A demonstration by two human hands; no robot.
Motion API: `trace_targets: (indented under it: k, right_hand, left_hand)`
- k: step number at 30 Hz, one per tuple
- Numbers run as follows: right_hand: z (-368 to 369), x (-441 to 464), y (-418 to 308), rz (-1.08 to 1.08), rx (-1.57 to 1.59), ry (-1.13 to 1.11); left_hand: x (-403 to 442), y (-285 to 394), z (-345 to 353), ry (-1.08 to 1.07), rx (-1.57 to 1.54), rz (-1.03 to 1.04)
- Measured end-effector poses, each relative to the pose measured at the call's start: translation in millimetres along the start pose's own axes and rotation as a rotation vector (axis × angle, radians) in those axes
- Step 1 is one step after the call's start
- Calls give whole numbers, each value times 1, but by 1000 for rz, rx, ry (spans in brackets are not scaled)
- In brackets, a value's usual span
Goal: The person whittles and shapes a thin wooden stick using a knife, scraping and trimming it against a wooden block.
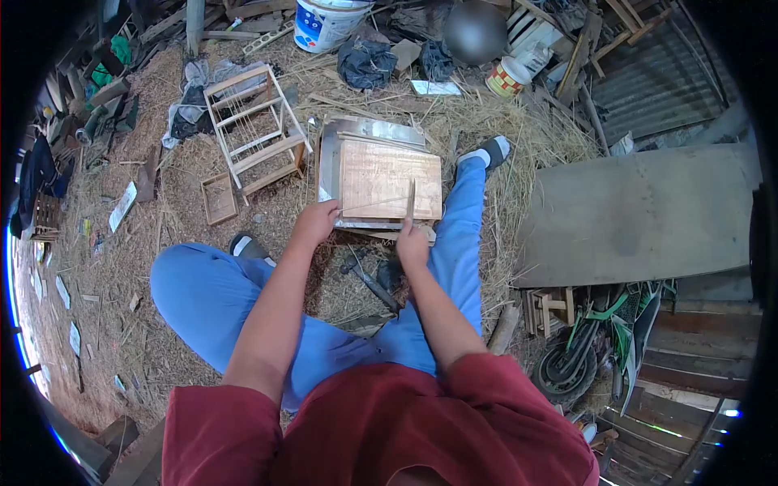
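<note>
A light wooden board [381, 174] lies between my legs on top of a stack with metal-looking sheets. My left hand [318, 222] is closed at the board's lower left corner, pinching one end of a thin wooden stick [369, 204]. The stick slants across the board toward the right. My right hand [412, 245] is wrapped round the handle of a knife [411, 198] at the lower right edge. Its blade points away from me over the board, and the stick's far end meets or passes close to it; the exact contact is too small to tell.
A slatted wooden frame [255, 125] and a small wooden box [219, 199] stand left of the board. A hammer-like tool [374, 283] lies between my legs. Buckets [320, 24] and black bags [366, 63] are at the back. A large panel [640, 215] and a motorbike [579, 348] are right.
</note>
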State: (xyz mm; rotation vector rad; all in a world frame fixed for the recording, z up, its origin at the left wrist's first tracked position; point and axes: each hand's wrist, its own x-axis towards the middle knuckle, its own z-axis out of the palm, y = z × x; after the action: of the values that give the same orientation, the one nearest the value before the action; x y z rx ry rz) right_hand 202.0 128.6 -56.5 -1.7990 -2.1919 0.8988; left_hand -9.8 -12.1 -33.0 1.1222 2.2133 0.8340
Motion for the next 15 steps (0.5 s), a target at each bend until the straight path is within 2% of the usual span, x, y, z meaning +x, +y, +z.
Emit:
trace_targets:
  k: [2,4,6,7,9,12,14,15]
  right_hand:
    - [-3,-21,-13,-222,-238,-170]
    - [4,-15,-4,-222,-244,-177]
    - [21,4,13,53,-18,29]
    - [14,-5,1,52,-15,26]
    - [1,-28,-21,-307,-198,-217]
    - [2,-37,-32,-332,-317,-277]
    - [9,-13,-17,-85,-104,-100]
    - [10,-11,-19,-144,-92,-94]
  left_hand:
    - [1,-2,0,9,-9,-6]
    - [2,-3,0,8,11,5]
    - [2,-3,3,18,23,12]
    - [2,-4,3,30,6,34]
    - [-1,-6,0,38,-6,50]
    - [-2,-3,2,20,-16,20]
    - [0,-10,7,65,-16,61]
    - [1,-10,4,71,-12,56]
